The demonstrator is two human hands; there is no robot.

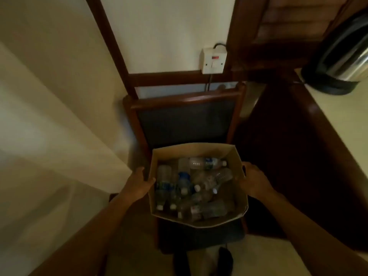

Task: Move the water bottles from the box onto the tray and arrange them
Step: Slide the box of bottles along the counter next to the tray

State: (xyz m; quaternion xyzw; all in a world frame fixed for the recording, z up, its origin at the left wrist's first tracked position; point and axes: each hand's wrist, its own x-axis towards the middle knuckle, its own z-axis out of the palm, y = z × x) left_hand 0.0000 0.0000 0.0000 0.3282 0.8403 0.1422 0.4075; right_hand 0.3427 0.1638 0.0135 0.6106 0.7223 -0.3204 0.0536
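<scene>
While the dim light blurs a good deal, both forearms reach in from the near edge and the hands are on the box (199, 221), one on each side. The left hand (139, 185) clasps the box's left wall, thumb hooked over the rim and fingers wrapped round the outside. The right hand (253, 181) presses against the box's right wall, fingers curled over the upper corner (how far they reach inside, I can't tell). And there's the load: the water bottles (196, 188) lie jumbled inside the box, on their sides, clear plastic with white caps, some with blue labels, overlapping one another. The box itself is open-topped cardboard, over the dark seat of a wooden chair (185, 118); whether it rests on the seat or is lifted is not clear. Beyond the box rises the chair's padded backrest with its wooden top rail. Further back, above the chair, a white wall socket (214, 60) with a cable. To the box's far right, a steel kettle (338, 62) stands on a pale desk (342, 120).
</scene>
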